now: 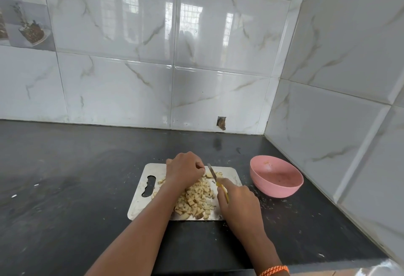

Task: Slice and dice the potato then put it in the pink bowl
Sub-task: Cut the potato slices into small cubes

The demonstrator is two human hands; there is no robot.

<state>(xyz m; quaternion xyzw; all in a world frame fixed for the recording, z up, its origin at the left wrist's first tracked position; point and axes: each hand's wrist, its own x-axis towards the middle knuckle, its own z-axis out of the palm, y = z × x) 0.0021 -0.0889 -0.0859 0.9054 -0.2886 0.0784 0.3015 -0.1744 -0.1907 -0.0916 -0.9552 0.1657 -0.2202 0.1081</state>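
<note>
Orange thread bracelet (274,270) circles the wrist nearest the lens, at five o'clock in the view. That wrist leads up to the right hand (238,204), whose fingers wrap the yellow handle of one knife (215,180); the blade points toward eleven o'clock, its tip just beside the other hand's knuckles. At twelve o'clock from the pile, the left hand (184,169) sits with fingers curled down on the far part of the board, seemingly pinning a piece of potato, though the piece under them cannot be made out clearly.

One white cutting board (140,201) with a handle slot lies on the dark counter (65,177). On it, between the two forearms, sits a heap of diced potato (196,199), many small cubes, too many to count, with a few uncut bits (209,174) beside the blade.

One pink bowl (276,179) stands at three o'clock from the board, apart from it, holding no potato cubes that can be seen, only a smear inside. White crumbs scatter over the counter. No writing or brand can be read anywhere.
</note>
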